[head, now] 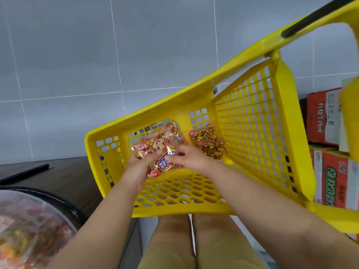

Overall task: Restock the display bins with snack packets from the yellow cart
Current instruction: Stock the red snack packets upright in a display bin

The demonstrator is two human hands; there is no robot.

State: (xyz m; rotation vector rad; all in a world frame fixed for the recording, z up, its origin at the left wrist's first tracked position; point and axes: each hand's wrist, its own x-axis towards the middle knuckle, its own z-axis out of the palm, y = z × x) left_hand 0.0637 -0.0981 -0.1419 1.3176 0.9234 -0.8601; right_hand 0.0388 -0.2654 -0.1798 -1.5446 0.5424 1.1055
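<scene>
Your left hand (pixel 138 165): fingers curled round the left edge of a snack packet (pixel 162 141).
Your right hand (pixel 187 158): thumb and fingers pinch the same packet from the right.
Snack packet: inside the yellow cart (pixel 252 123), by its far wall.
Other packets (pixel 207 142): lying in the cart's corner, just beside the held one.
Display bin (pixel 29 220): lower left, blurred, contents unclear.
Boxes (pixel 326 117): stacked right of the cart.

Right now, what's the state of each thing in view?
left hand: grips the held packets from the near side.
right hand: pinches the same packets.
held packets: sealed, in both hands, inside the cart.
loose packets: sealed, lying in the cart, untouched.
yellow cart: holds only those packets.
display bin: holds snacks, blurred.
cardboard boxes: closed, stacked.
</scene>
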